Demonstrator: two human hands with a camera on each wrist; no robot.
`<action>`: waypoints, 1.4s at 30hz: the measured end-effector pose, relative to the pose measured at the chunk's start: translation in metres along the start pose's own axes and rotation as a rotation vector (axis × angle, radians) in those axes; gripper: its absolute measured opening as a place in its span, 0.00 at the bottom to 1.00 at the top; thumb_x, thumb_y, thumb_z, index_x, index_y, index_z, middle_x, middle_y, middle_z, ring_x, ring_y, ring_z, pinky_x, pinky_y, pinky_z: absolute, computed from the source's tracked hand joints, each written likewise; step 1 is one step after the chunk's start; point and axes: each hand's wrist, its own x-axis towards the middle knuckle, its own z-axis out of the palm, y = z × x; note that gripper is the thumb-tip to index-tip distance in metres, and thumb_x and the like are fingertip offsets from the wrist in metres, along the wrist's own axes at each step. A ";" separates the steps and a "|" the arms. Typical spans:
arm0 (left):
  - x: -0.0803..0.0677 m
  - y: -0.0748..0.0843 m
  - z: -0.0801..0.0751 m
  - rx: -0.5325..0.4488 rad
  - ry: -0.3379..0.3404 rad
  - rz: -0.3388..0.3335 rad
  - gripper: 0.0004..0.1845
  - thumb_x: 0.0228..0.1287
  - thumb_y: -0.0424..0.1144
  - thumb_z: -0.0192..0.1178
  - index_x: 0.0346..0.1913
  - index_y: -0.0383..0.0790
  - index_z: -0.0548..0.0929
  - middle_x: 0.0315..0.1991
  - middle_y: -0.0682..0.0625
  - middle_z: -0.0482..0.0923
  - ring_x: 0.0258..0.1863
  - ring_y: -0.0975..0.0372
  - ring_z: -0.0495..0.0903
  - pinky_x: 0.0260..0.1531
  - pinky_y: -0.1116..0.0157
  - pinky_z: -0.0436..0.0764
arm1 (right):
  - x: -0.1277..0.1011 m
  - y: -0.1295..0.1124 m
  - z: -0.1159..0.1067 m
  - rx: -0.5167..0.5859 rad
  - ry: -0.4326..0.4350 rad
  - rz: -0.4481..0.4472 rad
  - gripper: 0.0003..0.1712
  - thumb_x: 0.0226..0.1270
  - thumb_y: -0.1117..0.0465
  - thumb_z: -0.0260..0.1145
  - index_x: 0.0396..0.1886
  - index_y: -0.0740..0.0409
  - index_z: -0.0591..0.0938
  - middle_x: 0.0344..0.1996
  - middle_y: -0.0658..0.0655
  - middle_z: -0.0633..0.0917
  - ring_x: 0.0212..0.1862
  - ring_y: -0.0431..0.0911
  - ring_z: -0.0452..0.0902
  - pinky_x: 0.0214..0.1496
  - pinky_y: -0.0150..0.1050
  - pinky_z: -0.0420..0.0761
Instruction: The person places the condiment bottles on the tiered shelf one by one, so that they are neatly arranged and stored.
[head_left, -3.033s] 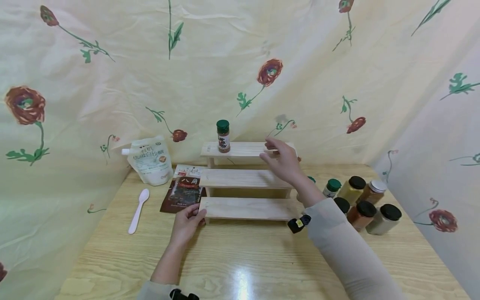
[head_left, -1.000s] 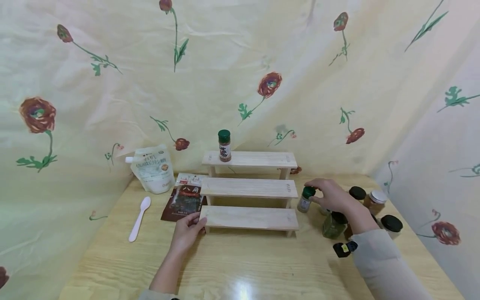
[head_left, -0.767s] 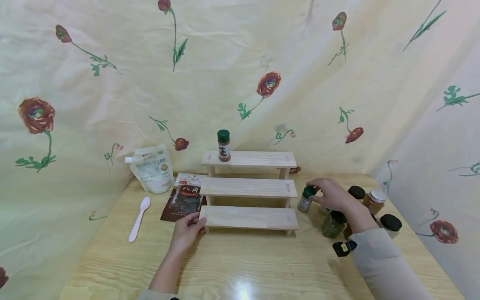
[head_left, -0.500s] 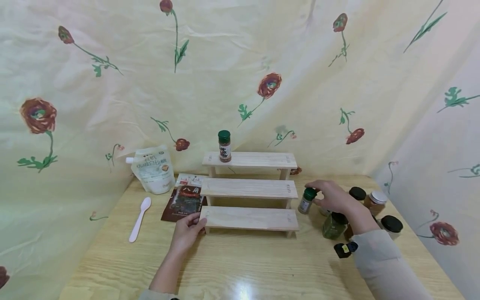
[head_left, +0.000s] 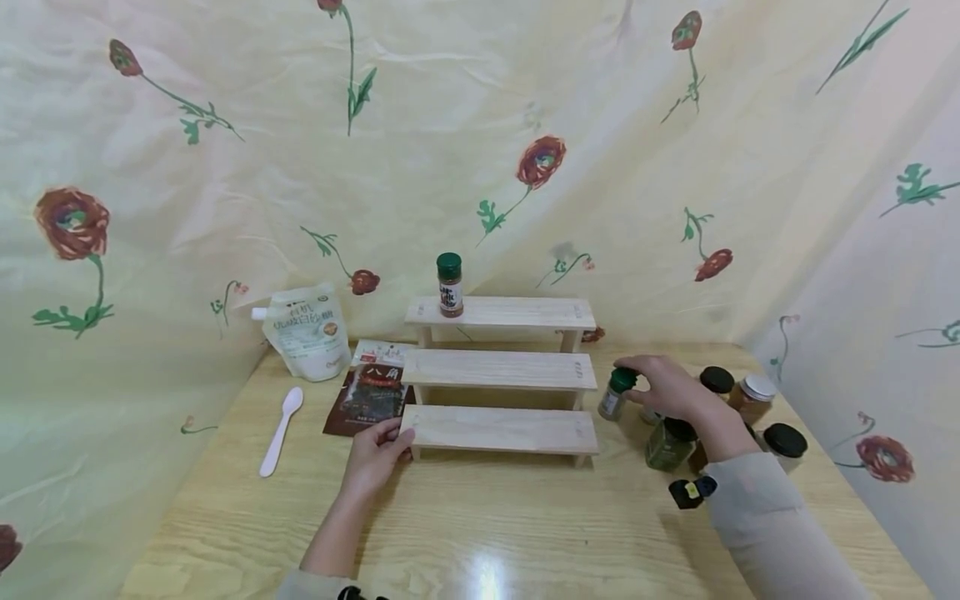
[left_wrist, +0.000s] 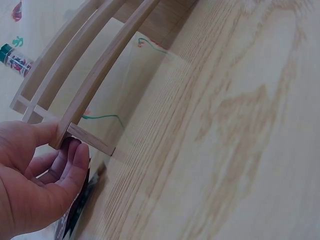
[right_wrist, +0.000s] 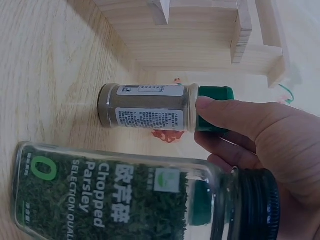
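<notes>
Right hand [head_left: 663, 385]: your thumb and fingers pinch the green cap [right_wrist: 220, 91] of a small spice bottle [right_wrist: 150, 104].
Spice bottle: roughly upright, just right of the three-tier wooden rack [head_left: 498, 369], either on the surface [head_left: 525, 508] or barely above it; you cannot tell which.
Cap grip: with only the top held, the base could swing as you lift; a loose cap might twist off and drop the bottle.
Chopped parsley jar [right_wrist: 100, 195]: stands just beside that bottle, close under your hand; a sideways sweep of your knuckles could topple it.
Silver-lidded jar [head_left: 753, 398] and black-lidded jars [head_left: 716, 381]: grouped close together by your right forearm; a lowered sleeve [head_left: 772, 500] could catch one.
Left hand [head_left: 371, 457]: thumb and fingers clamped on the left end of the lowest shelf [head_left: 502, 427].
Rack: a tug there could shift it and rock the green-topped bottle [head_left: 450, 293] at the left of the top tier.
Star anise packet [head_left: 366, 392]: lies close by your left fingers, which might drag it when they let go.
</notes>
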 end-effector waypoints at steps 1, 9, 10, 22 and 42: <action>0.000 0.000 0.000 0.002 0.000 -0.002 0.21 0.71 0.33 0.64 0.60 0.22 0.79 0.43 0.38 0.81 0.32 0.62 0.83 0.33 0.67 0.89 | 0.000 0.001 0.001 0.004 -0.002 0.004 0.28 0.63 0.67 0.73 0.62 0.72 0.78 0.54 0.70 0.83 0.55 0.63 0.80 0.57 0.63 0.81; 0.004 -0.001 0.001 -0.021 0.002 -0.022 0.20 0.71 0.32 0.64 0.60 0.24 0.79 0.45 0.38 0.81 0.35 0.62 0.82 0.36 0.67 0.89 | 0.003 0.005 0.004 0.037 0.001 0.027 0.28 0.64 0.65 0.74 0.61 0.71 0.78 0.53 0.69 0.83 0.53 0.62 0.81 0.56 0.62 0.82; 0.004 -0.001 0.001 -0.022 0.000 -0.026 0.20 0.71 0.32 0.64 0.61 0.24 0.79 0.45 0.37 0.81 0.35 0.63 0.82 0.37 0.67 0.89 | 0.003 0.005 0.004 0.038 0.002 0.031 0.28 0.64 0.65 0.74 0.61 0.71 0.78 0.53 0.69 0.83 0.53 0.62 0.81 0.56 0.62 0.82; 0.003 0.000 0.001 -0.025 -0.013 -0.027 0.20 0.71 0.32 0.64 0.61 0.24 0.79 0.46 0.37 0.80 0.35 0.64 0.82 0.37 0.67 0.89 | 0.001 0.007 0.004 0.110 0.026 0.059 0.23 0.67 0.62 0.73 0.58 0.68 0.80 0.48 0.64 0.86 0.51 0.59 0.82 0.54 0.62 0.83; 0.003 0.002 -0.002 -0.037 -0.014 -0.035 0.22 0.70 0.32 0.64 0.62 0.22 0.77 0.44 0.39 0.78 0.36 0.66 0.83 0.36 0.68 0.89 | -0.006 -0.002 -0.028 0.169 0.271 0.003 0.23 0.68 0.61 0.72 0.59 0.67 0.80 0.47 0.65 0.85 0.51 0.62 0.80 0.54 0.66 0.81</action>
